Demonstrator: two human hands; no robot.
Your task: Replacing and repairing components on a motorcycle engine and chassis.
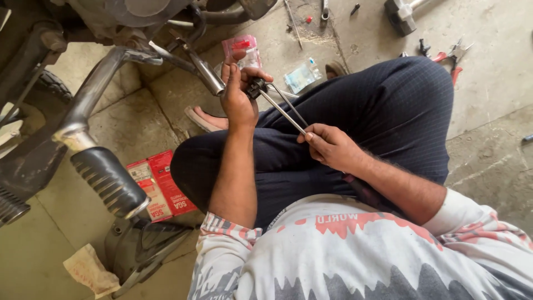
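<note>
My left hand [240, 97] is raised over my knee and grips a small black part [256, 86] from which two thin metal rods [284, 108] run down to the right. My right hand [328, 145] pinches the lower ends of those rods above my dark trousers [388, 105]. A chrome tube end [210, 78] of the motorcycle sits just left of my left hand.
A motorcycle frame with a ribbed black footrest [108, 180] fills the left. A red box [161, 186] lies by my knee, a rag [89, 270] at lower left. Pink and clear packets [241, 47], red-handled pliers [452, 55] and a hammer [401, 14] lie on the concrete floor.
</note>
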